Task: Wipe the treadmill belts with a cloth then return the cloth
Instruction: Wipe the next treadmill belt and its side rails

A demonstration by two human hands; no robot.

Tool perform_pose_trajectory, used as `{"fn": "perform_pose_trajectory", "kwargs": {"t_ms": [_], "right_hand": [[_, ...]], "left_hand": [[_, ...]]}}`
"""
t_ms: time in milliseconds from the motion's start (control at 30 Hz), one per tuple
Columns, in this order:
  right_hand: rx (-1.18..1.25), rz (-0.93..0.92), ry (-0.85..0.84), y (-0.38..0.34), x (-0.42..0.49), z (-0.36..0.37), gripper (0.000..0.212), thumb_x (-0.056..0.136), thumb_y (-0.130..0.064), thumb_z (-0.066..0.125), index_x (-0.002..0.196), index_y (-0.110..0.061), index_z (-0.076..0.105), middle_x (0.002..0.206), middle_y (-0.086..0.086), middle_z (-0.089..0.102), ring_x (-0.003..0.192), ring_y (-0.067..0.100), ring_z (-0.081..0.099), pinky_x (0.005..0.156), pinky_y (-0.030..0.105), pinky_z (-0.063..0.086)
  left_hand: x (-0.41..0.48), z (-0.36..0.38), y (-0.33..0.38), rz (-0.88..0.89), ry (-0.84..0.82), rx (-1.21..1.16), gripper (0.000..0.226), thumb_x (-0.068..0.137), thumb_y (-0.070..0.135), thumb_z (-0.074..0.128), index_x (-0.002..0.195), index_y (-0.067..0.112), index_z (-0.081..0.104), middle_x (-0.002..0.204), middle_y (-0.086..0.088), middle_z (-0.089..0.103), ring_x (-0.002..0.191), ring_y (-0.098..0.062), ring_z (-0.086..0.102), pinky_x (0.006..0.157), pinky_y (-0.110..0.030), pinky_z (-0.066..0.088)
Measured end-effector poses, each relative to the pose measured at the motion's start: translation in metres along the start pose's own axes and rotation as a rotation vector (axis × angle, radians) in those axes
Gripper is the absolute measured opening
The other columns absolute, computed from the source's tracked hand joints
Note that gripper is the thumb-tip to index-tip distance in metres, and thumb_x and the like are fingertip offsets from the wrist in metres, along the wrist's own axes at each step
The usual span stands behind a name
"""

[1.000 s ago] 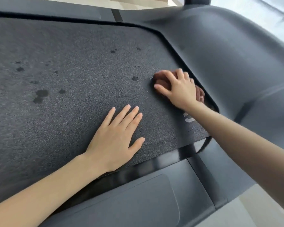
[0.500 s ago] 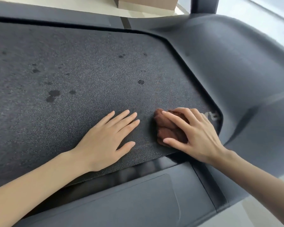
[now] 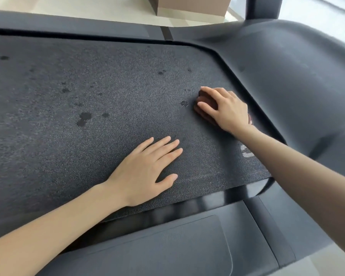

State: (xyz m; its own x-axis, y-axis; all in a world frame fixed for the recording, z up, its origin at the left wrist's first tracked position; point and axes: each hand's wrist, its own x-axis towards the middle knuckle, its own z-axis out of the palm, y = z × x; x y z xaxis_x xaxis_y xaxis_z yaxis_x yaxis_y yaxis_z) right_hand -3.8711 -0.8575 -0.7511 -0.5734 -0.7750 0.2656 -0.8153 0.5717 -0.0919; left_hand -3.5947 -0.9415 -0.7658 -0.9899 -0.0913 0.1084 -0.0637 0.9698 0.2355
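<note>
Head view, angled down over a dark, grainy treadmill belt (image 3: 108, 152). Lays the left hand (image 3: 145, 172) flat on the belt near its close edge, fingers straight and together, thumb out to the side, nothing held. Reaches the right hand (image 3: 225, 110) further out, toward the belt's right edge, and curls its fingers and thumb over a bunched brown cloth (image 3: 204, 114), pinning it against the belt. Hides most of the cloth under the palm; leaves a fold showing between thumb and forefinger and a small scrap at the wrist side. Puts the cloth well apart from the left hand, near the curved black gap where the belt meets the grey side rail (image 3: 297, 86). Finds one small dark spot (image 3: 184, 103) on the belt just left of the cloth, almost touching it. Finds more dark spots (image 3: 84, 117) scattered further left, the biggest in mid-belt. Catches part of some white lettering (image 3: 247, 151) on the belt under the right forearm, too cut off to read. Takes in a grey cover panel (image 3: 167, 246) along the near edge, a dark upright post (image 3: 263, 6) at top right, and a brown cardboard box (image 3: 191, 5) on the pale floor (image 3: 88, 6) beyond the far rail.
</note>
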Motion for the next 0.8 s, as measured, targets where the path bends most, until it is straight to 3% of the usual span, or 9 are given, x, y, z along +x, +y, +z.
{"fn": "perform_pose_trajectory", "kwargs": {"t_ms": [133, 267, 333, 500, 600, 800], "right_hand": [[0.051, -0.064, -0.04, -0.016, -0.041, -0.015, 0.056, 0.086, -0.068, 0.041, 0.137, -0.045, 0.04, 0.134, -0.013, 0.049, 0.121, 0.02, 0.045, 0.091, 0.038, 0.042], [0.089, -0.363, -0.003, -0.038, -0.121, -0.033, 0.065, 0.083, -0.069, 0.047, 0.137, -0.033, 0.047, 0.13, -0.008, 0.055, 0.105, 0.023, 0.052, 0.092, 0.038, 0.045], [0.122, -0.48, -0.019, -0.043, -0.153, -0.036, 0.065, 0.083, -0.068, 0.05, 0.138, -0.033, 0.047, 0.132, -0.006, 0.054, 0.106, 0.024, 0.052, 0.092, 0.038, 0.043], [0.106, -0.646, -0.04, -0.044, -0.14, -0.034, 0.062, 0.082, -0.066, 0.054, 0.134, -0.032, 0.051, 0.126, 0.0, 0.057, 0.105, 0.028, 0.053, 0.086, 0.043, 0.046], [0.111, -0.578, 0.004, -0.041, -0.108, -0.021, 0.058, 0.082, -0.066, 0.053, 0.131, -0.035, 0.054, 0.12, 0.002, 0.057, 0.104, 0.027, 0.051, 0.088, 0.041, 0.045], [0.001, -0.199, 0.016, -0.042, -0.003, 0.004, 0.06, 0.081, -0.069, 0.045, 0.134, -0.04, 0.046, 0.119, 0.005, 0.052, 0.111, 0.031, 0.044, 0.093, 0.043, 0.04]], "left_hand": [[-0.002, 0.001, -0.002, 0.012, -0.01, 0.014, 0.061, 0.095, 0.054, 0.024, 0.149, 0.027, 0.014, 0.157, 0.011, 0.005, 0.143, -0.004, -0.006, 0.116, -0.027, -0.009], [-0.019, -0.007, -0.012, -0.021, -0.012, 0.05, 0.062, 0.094, 0.055, 0.02, 0.149, 0.025, 0.017, 0.156, 0.01, 0.01, 0.144, -0.007, -0.001, 0.117, -0.032, -0.004], [-0.034, -0.011, -0.021, -0.047, -0.012, 0.07, 0.066, 0.09, 0.056, 0.013, 0.149, 0.025, 0.018, 0.156, 0.01, 0.011, 0.144, -0.006, 0.0, 0.117, -0.033, -0.001], [-0.053, -0.013, -0.031, -0.113, -0.002, 0.008, 0.063, 0.091, 0.054, 0.017, 0.147, 0.025, 0.023, 0.155, 0.011, 0.016, 0.143, -0.005, 0.005, 0.118, -0.035, 0.006], [-0.051, -0.012, -0.031, -0.12, 0.011, -0.024, 0.062, 0.091, 0.053, 0.02, 0.146, 0.025, 0.029, 0.154, 0.011, 0.02, 0.143, -0.004, 0.008, 0.118, -0.036, 0.008], [-0.052, -0.012, -0.031, -0.12, 0.038, -0.037, 0.061, 0.091, 0.051, 0.024, 0.144, 0.024, 0.033, 0.153, 0.01, 0.023, 0.143, -0.005, 0.012, 0.118, -0.036, 0.01]]}}
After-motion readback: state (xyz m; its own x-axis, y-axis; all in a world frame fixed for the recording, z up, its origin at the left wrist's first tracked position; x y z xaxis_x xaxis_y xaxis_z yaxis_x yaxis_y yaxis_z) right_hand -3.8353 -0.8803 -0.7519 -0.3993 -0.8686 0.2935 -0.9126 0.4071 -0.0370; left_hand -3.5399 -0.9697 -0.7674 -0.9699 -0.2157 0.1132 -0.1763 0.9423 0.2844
